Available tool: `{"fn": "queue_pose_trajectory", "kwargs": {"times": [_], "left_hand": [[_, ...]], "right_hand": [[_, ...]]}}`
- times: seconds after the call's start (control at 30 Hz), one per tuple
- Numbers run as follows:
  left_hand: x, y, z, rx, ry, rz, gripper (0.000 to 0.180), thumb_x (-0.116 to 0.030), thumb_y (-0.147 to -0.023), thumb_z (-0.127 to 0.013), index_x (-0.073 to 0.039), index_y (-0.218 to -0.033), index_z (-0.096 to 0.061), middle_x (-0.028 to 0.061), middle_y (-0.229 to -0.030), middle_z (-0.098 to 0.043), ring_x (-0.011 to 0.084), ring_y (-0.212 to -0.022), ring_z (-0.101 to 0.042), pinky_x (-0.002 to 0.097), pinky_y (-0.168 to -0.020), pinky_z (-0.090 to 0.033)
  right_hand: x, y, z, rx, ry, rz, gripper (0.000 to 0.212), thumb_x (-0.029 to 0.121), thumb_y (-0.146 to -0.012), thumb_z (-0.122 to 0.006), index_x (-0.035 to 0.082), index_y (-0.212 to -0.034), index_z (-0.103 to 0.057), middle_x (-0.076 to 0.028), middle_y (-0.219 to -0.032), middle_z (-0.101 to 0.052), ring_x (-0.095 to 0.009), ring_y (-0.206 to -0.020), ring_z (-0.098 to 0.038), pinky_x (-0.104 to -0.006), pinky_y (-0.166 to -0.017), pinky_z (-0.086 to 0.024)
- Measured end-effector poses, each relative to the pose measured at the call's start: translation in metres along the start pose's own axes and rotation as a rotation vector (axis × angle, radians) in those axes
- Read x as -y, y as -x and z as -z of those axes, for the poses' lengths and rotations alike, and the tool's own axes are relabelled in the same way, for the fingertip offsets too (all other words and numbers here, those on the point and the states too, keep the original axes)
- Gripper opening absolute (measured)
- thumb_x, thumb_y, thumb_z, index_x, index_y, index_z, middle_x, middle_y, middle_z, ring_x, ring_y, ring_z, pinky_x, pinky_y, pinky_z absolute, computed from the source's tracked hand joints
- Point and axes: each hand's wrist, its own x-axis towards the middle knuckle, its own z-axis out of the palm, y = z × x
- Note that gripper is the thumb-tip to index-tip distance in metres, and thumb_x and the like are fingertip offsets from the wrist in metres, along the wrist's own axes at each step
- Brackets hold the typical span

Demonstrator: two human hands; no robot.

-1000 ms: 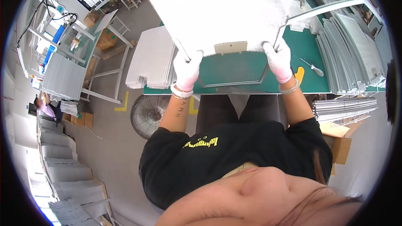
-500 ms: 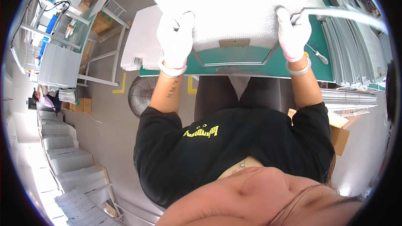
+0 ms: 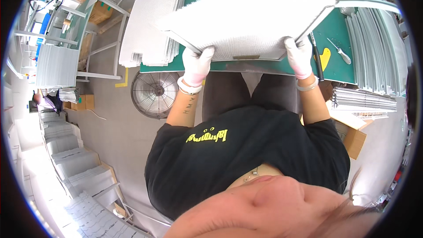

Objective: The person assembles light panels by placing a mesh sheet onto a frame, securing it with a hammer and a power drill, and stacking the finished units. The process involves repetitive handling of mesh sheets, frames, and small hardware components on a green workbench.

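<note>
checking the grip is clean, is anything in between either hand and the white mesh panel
Nothing visible except the white gloves: the left hand and right hand hold opposite sides of the white mesh panel by its grey edges.

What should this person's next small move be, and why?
Probably ease the white rectangular mesh panel down evenly onto the flat green tabletop: the white-gloved left hand and white-gloved right hand hold its opposite side edges, and it appears to slant above that surface.
</note>
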Motion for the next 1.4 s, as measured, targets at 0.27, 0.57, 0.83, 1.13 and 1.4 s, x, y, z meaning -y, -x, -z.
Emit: {"fn": "queue_pose_trajectory", "kwargs": {"times": [0.27, 0.57, 0.83, 1.13, 1.4], "left_hand": [[-0.045, -0.04, 0.032, 0.183, -0.267, -0.098, 0.037, -0.007, -0.084, -0.077, 0.001, -0.118, -0.066, 0.0038, -0.097, -0.07, 0.0158, -0.088, -0.064, 0.0293, -0.083, -0.053], [-0.103, -0.055, 0.002, 0.07, -0.427, -0.516, 0.023, -0.021, -0.097, -0.062, 0.002, -0.104, -0.063, 0.0145, -0.1, -0.068, 0.0216, -0.089, -0.065, 0.0322, -0.082, -0.052], [-0.085, -0.022, 0.015, 1.069, 0.189, -0.216, 0.026, -0.012, -0.086, -0.069, -0.004, -0.111, -0.071, 0.0157, -0.116, -0.068, 0.0323, -0.111, -0.063, 0.0429, -0.095, -0.049], [0.036, -0.015, 0.041, 1.1, -0.536, -0.049, 0.042, -0.006, -0.08, -0.07, -0.007, -0.121, -0.063, 0.0146, -0.114, -0.064, 0.035, -0.112, -0.058, 0.0471, -0.099, -0.045], [-0.05, -0.022, 0.037, 0.883, -0.294, -0.141, 0.026, -0.01, -0.081, -0.072, -0.001, -0.105, -0.067, 0.014, -0.104, -0.065, 0.0337, -0.102, -0.062, 0.045, -0.086, -0.05]], "right_hand": [[0.045, -0.037, 0.014, 0.149, 0.115, 0.094, 0.039, 0.003, -0.09, -0.065, -0.002, -0.128, -0.059, -0.004, -0.115, -0.066, -0.013, -0.107, -0.059, -0.0308, -0.093, -0.049], [0.077, -0.074, 0.019, 0.088, 0.444, 0.578, 0.005, 0.006, -0.095, -0.063, 0.001, -0.095, -0.061, -0.006, -0.087, -0.065, -0.015, -0.073, -0.059, -0.0288, -0.065, -0.048], [0.119, 0.0, 0.012, 0.575, -0.109, 0.579, 0.049, 0.029, -0.096, -0.063, 0.011, -0.058, -0.038, -0.004, -0.062, -0.052, -0.017, -0.048, -0.05, -0.0321, -0.044, -0.037], [0.123, 0.019, 0.03, 1.032, -0.12, 0.612, 0.039, 0.03, -0.064, -0.065, 0.012, -0.053, -0.033, -0.007, -0.062, -0.053, -0.014, -0.044, -0.052, -0.0285, -0.035, -0.032], [0.11, 0.009, 0.023, 0.588, -0.073, 0.653, 0.048, 0.038, -0.098, -0.06, 0.006, -0.067, -0.042, -0.004, -0.058, -0.048, -0.017, -0.043, -0.049, -0.0326, -0.041, -0.037]]}}
